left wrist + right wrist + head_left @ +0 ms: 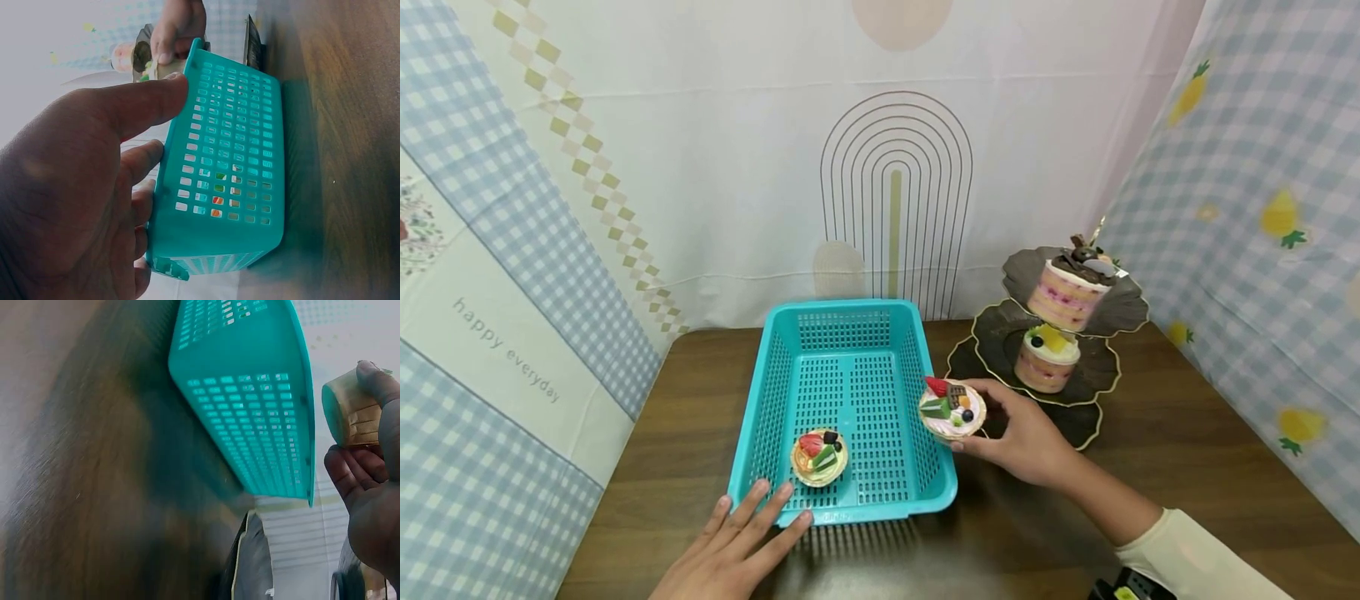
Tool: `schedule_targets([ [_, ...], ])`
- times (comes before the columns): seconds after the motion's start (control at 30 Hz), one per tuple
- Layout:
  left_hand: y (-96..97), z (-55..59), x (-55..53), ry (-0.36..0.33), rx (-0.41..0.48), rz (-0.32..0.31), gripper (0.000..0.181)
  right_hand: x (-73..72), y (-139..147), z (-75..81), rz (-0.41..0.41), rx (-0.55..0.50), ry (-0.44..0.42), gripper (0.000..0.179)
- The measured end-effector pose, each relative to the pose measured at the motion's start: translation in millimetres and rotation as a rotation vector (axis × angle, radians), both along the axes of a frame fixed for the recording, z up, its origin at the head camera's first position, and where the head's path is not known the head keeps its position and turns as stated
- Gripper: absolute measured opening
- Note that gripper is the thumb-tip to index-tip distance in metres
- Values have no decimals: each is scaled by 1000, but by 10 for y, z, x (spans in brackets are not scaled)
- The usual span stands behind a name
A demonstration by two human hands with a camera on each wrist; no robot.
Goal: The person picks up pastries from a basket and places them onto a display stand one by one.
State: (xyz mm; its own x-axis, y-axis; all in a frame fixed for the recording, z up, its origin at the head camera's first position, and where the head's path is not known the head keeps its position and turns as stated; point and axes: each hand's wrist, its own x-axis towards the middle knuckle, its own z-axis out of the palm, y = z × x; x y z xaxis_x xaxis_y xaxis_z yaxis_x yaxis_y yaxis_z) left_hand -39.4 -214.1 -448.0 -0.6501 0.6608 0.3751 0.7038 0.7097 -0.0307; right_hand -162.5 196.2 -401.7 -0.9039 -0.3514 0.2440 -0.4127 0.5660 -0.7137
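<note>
My right hand grips a fruit tart by its sides, just over the right rim of a turquoise plastic basket. Strawberry, kiwi, chocolate and a blueberry top this tart; its pale ribbed side shows in the right wrist view. A second fruit tart sits inside the basket at the near left. My left hand lies at the basket's near left corner, fingers spread and straight, touching the rim. In the left wrist view its thumb rests along the rim.
To the right stands a dark tiered tray with gold edges. A chocolate-topped cake is on its upper tier, a fruit-topped cake on a lower one. A patterned cloth hangs behind the wooden table.
</note>
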Motion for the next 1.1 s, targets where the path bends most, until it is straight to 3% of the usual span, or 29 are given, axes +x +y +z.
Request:
schedule_targets([
  [0.23, -3, 26, -3, 0, -20, 4, 93, 84, 231, -75, -55, 26, -11, 73],
  [0.6, -5, 46, 2, -9, -19, 9, 96, 163, 470, -259, -74, 17, -74, 73],
  [1.1, -4, 41, 7, -12, -15, 10, 96, 154, 783, -472, -202, 102, -11, 70],
])
